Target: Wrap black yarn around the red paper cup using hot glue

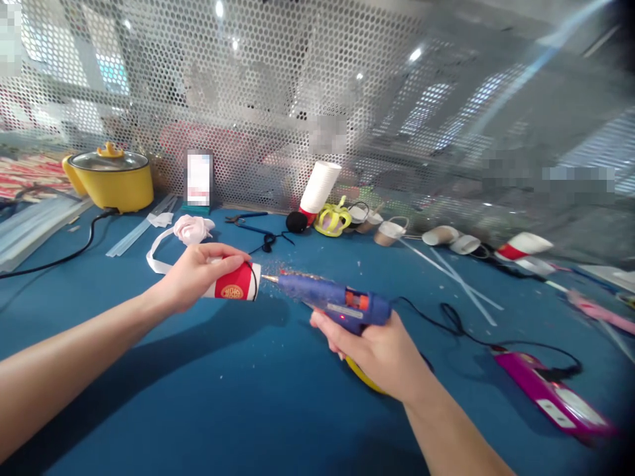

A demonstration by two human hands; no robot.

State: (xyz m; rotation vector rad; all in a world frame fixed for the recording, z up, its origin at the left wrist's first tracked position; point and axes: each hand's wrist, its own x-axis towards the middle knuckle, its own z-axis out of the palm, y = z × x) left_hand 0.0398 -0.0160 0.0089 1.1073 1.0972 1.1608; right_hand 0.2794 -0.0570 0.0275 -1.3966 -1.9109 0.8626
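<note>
My left hand (191, 276) grips a small red and white paper cup (235, 284) lying sideways, its rim turned to the right. A thin black cord loops over that rim. My right hand (380, 354) holds a blue hot glue gun (333, 301) by its yellow handle. The gun's metal nozzle points left and its tip sits right at the cup's rim. The gun's black power cable (464, 327) trails off to the right across the blue tabletop (208, 396).
A yellow electric pot (112, 178) stands at the back left, with clear glue sticks (141, 228) beside it. White ribbon and a cloth flower (191, 228) lie behind my left hand. A stack of cups (320, 188), several loose cups and a magenta power strip (548, 396) lie to the right. A perforated metal screen backs the table.
</note>
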